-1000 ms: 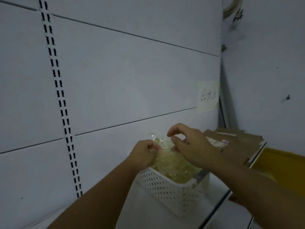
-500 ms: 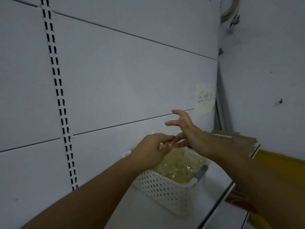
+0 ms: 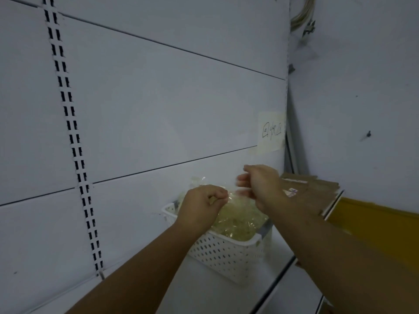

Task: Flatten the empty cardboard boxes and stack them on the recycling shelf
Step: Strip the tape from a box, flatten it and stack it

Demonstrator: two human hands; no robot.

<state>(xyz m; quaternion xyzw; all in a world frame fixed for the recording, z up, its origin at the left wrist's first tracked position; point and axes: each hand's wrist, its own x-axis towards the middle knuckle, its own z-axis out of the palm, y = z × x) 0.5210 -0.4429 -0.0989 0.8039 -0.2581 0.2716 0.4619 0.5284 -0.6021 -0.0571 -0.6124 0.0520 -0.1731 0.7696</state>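
Note:
A stack of flattened brown cardboard boxes (image 3: 313, 191) lies at the right end of the white shelf (image 3: 226, 291), partly behind my right forearm. Both hands hover over a white perforated basket (image 3: 222, 252) that holds a wad of clear yellowish plastic film (image 3: 238, 223). My left hand (image 3: 201, 207) has curled fingers and pinches an edge of the film. My right hand (image 3: 260, 186), blurred, has its fingers curled at the film's other end, just above the wad. Neither hand touches the cardboard.
The shelf's white back panel has a slotted upright (image 3: 74, 141) at the left and a handwritten paper label (image 3: 272, 131) above the cardboard. A yellow panel (image 3: 374, 223) stands beyond the shelf's right end. A grey wall closes the right side.
My right hand's fingers, spread half a second ago, have curled and pulled back to the right. My left hand dropped slightly, and film now stretches between the two hands.

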